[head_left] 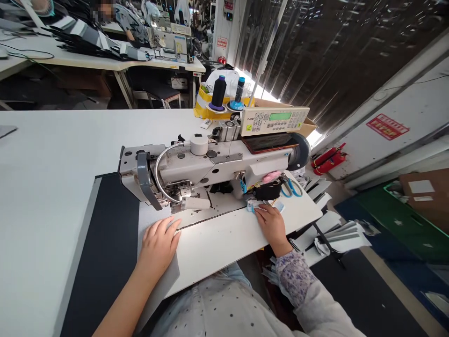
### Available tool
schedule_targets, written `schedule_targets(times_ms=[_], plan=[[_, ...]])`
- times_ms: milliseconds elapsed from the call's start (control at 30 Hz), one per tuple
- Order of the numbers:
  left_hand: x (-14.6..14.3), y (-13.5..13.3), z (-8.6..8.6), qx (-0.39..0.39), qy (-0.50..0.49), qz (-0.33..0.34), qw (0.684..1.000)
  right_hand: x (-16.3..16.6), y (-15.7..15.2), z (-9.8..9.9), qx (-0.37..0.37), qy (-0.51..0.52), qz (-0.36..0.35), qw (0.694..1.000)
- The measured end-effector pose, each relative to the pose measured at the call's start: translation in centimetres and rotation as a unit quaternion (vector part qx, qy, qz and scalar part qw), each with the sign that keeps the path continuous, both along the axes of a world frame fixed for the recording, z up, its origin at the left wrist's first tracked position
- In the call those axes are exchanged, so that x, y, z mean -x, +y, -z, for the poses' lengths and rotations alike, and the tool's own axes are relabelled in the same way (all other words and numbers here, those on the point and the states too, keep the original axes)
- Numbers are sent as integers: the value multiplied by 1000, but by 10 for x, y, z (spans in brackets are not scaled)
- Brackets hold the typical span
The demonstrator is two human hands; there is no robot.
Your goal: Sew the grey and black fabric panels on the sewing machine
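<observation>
My left hand (159, 243) lies flat with its fingers spread on a light grey fabric piece (149, 215), just in front of the needle area of a sewing machine (196, 164). A wide black strip (108, 229) runs along the table to the left of this fabric. At the right end of the machine bed, my right hand (272, 227) has its fingers bent and close together on a small white and blue label (251, 206). Its fingertips partly cover the label. Blue-handled scissors (292, 187) lie just beyond the right hand.
A phone (270, 142) rests on the machine below a control panel (275, 120). Thread cones (219, 93) stand behind. Grey and white pieces (343, 236) hang by the table's right edge. Across the way, a person (131, 23) sits at another machine (175, 44). A fire extinguisher (329, 159) stands right.
</observation>
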State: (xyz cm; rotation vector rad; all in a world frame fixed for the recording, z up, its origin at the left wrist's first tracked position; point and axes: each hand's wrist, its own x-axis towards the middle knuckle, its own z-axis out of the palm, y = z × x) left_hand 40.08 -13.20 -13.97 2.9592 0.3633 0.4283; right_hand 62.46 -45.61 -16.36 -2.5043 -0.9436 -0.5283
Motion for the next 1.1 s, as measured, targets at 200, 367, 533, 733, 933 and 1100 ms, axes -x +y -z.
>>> schedule_targets(times_ms=[200,367,533,733,933,1100], plan=[[-5,-15,-17,124,3,-16,992,36,46,-16,-37,-31,-64,997],[-19,-2,-22,161,16,-99,982,84,169,-21,7,16,-269,963],[-16,40,-17,29,77,-173,982,100,231,-18,3,48,-346,937],[-16,60,-20,-61,89,-153,982,98,228,-14,19,37,-370,928],[-13,43,-18,-64,13,-158,985,101,232,-13,32,31,-383,923],[-8,27,-4,-2,-6,-126,992,96,224,-12,4,75,-376,924]])
